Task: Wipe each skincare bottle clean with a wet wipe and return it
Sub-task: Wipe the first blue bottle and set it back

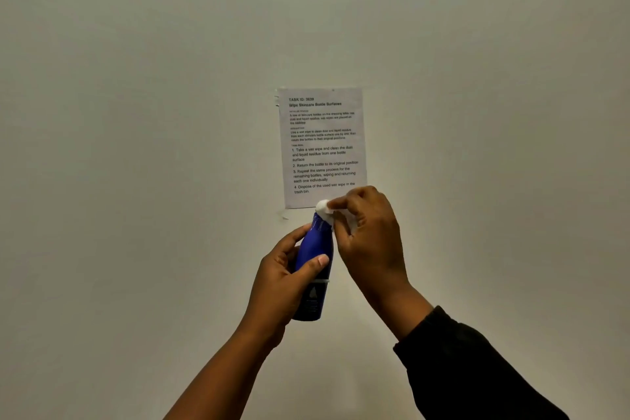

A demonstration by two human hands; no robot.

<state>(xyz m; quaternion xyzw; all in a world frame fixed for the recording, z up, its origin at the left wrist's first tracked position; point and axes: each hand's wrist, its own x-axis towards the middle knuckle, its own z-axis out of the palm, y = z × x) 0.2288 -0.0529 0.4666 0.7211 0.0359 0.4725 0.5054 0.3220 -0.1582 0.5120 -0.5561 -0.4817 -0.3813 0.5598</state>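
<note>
Up against the pale wall (136,112), below a taped instruction sheet (322,147), I see through the head camera the blue bottle (312,252) held upright in mid-air. My left hand (283,280) wraps its middle; my right hand (368,235) pinches a white wet wipe (324,207) onto the cap. I judge it light, rigid plastic, slick once damp, best held round the body.

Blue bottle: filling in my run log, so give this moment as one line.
left hand: holds blue bottle upright | right hand: presses wet wipe on bottle top | stage: wiping, not returned
</note>
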